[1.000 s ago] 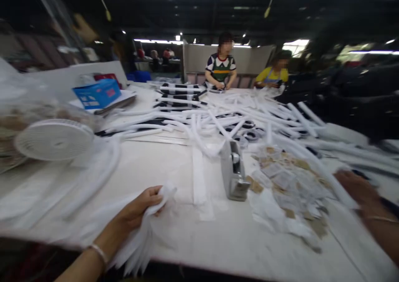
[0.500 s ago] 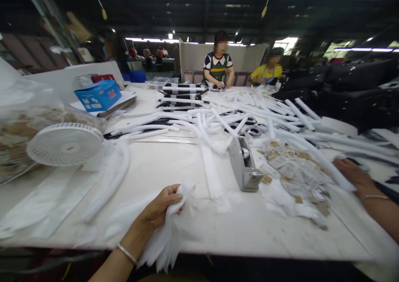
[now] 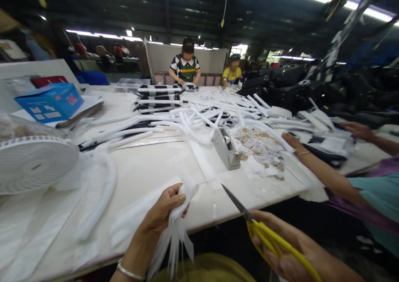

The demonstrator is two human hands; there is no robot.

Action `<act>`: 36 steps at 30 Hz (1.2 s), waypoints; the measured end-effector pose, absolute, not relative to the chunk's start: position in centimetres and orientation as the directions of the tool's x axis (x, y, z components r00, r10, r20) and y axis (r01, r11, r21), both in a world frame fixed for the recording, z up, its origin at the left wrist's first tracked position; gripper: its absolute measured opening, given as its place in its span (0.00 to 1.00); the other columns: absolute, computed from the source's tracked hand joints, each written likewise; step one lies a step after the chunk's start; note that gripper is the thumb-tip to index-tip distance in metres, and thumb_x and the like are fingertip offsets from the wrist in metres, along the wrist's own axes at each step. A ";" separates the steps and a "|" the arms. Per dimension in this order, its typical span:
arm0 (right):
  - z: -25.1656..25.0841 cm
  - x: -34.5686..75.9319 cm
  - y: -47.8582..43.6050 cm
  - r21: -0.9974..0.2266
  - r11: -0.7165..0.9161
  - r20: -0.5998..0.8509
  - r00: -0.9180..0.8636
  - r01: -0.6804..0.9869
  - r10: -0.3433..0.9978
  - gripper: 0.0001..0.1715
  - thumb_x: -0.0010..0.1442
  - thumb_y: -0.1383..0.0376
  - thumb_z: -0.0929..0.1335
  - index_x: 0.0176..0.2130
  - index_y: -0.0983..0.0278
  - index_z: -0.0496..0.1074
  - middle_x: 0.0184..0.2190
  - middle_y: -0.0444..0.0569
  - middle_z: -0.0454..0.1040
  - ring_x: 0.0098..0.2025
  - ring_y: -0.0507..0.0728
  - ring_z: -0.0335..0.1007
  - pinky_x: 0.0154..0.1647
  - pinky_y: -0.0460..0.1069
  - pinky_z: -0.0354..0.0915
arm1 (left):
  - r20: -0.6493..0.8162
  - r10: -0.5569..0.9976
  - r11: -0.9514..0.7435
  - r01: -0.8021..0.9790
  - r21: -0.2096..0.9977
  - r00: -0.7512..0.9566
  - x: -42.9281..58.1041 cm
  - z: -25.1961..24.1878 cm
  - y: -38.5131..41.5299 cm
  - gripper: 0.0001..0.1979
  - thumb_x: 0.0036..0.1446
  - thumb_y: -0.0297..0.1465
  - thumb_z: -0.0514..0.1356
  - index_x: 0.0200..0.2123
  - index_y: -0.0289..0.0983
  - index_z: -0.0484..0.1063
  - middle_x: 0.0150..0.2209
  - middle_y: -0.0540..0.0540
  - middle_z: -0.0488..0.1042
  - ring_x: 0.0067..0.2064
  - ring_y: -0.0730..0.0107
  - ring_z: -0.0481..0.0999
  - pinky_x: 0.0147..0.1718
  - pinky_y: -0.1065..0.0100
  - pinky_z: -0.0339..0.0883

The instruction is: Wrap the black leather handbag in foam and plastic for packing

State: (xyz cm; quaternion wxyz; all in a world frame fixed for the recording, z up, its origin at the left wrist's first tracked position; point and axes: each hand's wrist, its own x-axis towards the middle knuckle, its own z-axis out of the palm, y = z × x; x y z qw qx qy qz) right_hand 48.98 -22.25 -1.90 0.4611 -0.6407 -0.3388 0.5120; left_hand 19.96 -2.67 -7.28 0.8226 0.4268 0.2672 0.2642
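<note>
Dark workshop space [image 3: 187, 8] fills the top of the head view, above a broad white worktable [image 3: 149, 161]. At lower centre, the left hand [image 3: 163, 207] pinches a bundle of thin white strips [image 3: 188, 190], whose loose ends hang down past the worktable's near edge. At lower right, the right hand [image 3: 294, 232] grips yellow-handled metal scissors [image 3: 257, 228], their tip pointing to the upper left, near the strips but apart from them. Just right of the frame's middle stands a grey tape dispenser [image 3: 222, 149], beside a heap of small clear and brown packets [image 3: 260, 143]. A round white fan [image 3: 37, 165] sits at the left edge.
</note>
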 end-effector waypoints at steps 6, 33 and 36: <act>-1.1 42.7 -19.5 -0.788 -0.315 -0.257 0.183 0.528 0.949 0.29 0.49 0.61 0.74 0.52 0.58 0.73 0.29 0.43 0.72 0.30 0.54 0.67 0.31 0.47 0.65 | -0.225 0.722 0.464 -0.218 0.858 0.654 19.1 -7.1 -3.0 0.21 0.41 0.42 0.72 0.25 0.35 0.65 0.20 0.52 0.69 0.19 0.80 0.63 0.19 0.77 0.57; 0.4 46.8 -15.5 -0.392 -0.126 0.155 0.200 0.911 0.967 0.33 0.49 0.58 0.76 0.53 0.60 0.71 0.45 0.53 0.75 0.47 0.64 0.68 0.50 0.59 0.62 | -0.342 0.738 0.525 -0.178 0.832 0.581 23.3 -6.5 -3.8 0.22 0.39 0.41 0.73 0.27 0.35 0.66 0.22 0.53 0.69 0.22 0.77 0.67 0.21 0.77 0.61; 0.4 47.0 -17.2 -0.826 -0.252 -0.209 0.141 0.504 0.968 0.33 0.55 0.48 0.71 0.54 0.60 0.68 0.44 0.53 0.74 0.36 0.57 0.70 0.36 0.52 0.66 | -0.327 0.738 0.528 -0.203 0.824 0.590 23.0 -6.7 -3.6 0.22 0.40 0.41 0.73 0.29 0.34 0.68 0.22 0.53 0.69 0.22 0.79 0.66 0.21 0.78 0.61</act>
